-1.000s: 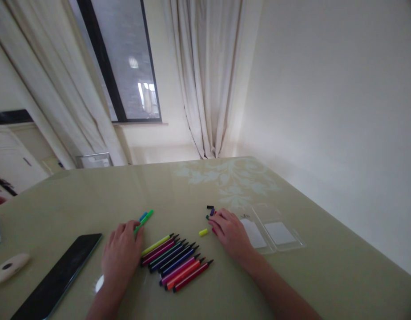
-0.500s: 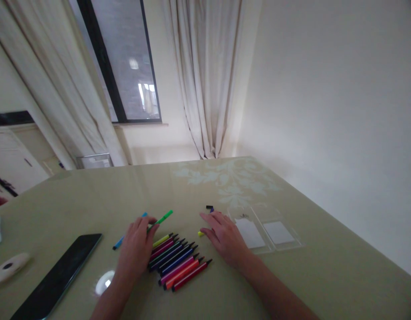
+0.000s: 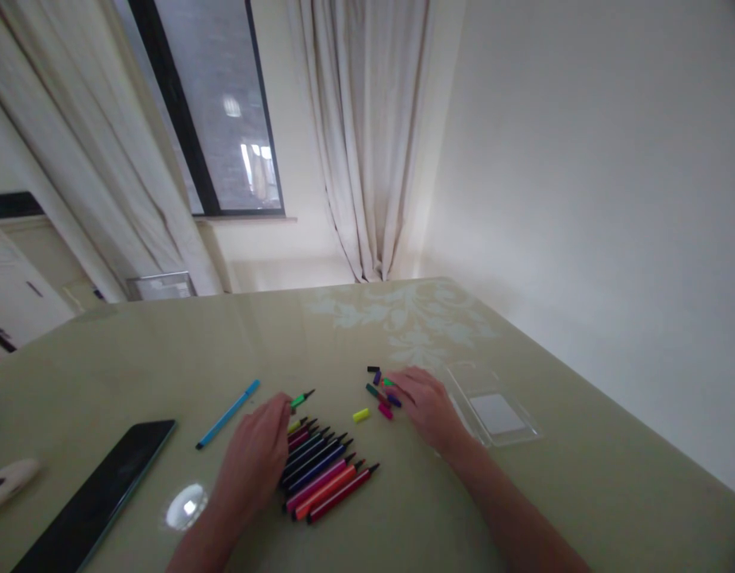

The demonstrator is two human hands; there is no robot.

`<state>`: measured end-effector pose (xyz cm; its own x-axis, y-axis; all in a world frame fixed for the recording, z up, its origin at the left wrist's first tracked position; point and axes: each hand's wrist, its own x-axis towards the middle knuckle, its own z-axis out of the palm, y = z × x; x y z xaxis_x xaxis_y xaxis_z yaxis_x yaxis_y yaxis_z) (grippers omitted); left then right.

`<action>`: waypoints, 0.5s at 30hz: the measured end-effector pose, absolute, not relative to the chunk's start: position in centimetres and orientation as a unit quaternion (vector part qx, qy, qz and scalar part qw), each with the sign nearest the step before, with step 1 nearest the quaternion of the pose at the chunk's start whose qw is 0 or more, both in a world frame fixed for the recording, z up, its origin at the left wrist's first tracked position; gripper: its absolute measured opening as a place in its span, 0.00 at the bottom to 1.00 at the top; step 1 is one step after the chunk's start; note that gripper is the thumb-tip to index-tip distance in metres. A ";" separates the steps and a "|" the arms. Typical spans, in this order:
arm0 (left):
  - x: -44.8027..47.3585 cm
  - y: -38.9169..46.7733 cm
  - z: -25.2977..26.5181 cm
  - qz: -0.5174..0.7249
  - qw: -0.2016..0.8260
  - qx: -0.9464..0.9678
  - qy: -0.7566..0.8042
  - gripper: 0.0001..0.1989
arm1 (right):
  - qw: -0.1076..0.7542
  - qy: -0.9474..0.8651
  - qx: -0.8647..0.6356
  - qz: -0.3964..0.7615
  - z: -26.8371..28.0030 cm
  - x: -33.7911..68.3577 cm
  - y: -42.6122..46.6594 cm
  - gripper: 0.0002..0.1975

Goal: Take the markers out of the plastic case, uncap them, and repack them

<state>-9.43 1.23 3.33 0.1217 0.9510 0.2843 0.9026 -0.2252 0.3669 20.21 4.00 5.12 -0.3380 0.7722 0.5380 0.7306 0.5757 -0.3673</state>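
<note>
My left hand [image 3: 258,442] is closed on a green marker [image 3: 300,399], whose dark tip is bare and points to the right. Below it lies a slanted row of uncapped markers; a red marker [image 3: 344,493] is nearest me and an orange marker [image 3: 328,492] beside it. With its fingers pinched on a small green cap [image 3: 388,383], my right hand [image 3: 420,402] is over a group of loose caps. Among them are a black cap [image 3: 373,369], a magenta cap [image 3: 385,411] and a yellow cap [image 3: 361,415]. A capped blue marker [image 3: 227,415] rests left of my left hand.
A clear plastic case [image 3: 503,415] with a white insert lies partly under my right forearm. On the left are a black tablet-like device [image 3: 99,493], a white oval object [image 3: 10,484] and a shiny round spot [image 3: 187,507]. A wall borders the table's [image 3: 582,493] right edge.
The green marker's cap has come off and is now in my right hand, over the loose caps. My left hand has moved slightly right and down, still with the marker.
</note>
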 end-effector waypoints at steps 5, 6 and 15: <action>-11.9 2.1 2.2 0.168 -0.023 0.688 0.705 0.16 | 0.302 -0.792 -0.529 0.046 4.8 18.9 4.1 0.08; -12.1 2.2 1.9 0.158 -0.016 0.689 0.707 0.16 | 0.282 -0.799 -0.530 0.043 4.6 18.1 4.1 0.07; -13.7 2.3 2.6 0.144 -0.077 0.602 0.781 0.19 | 0.203 -0.799 -0.565 0.016 3.6 16.3 4.2 0.06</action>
<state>-13.73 2.27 2.58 -0.2623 0.9192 0.2937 0.9635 0.2326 0.1324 16.30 4.17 3.62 -0.2789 0.9104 0.3057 0.8973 0.3605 -0.2550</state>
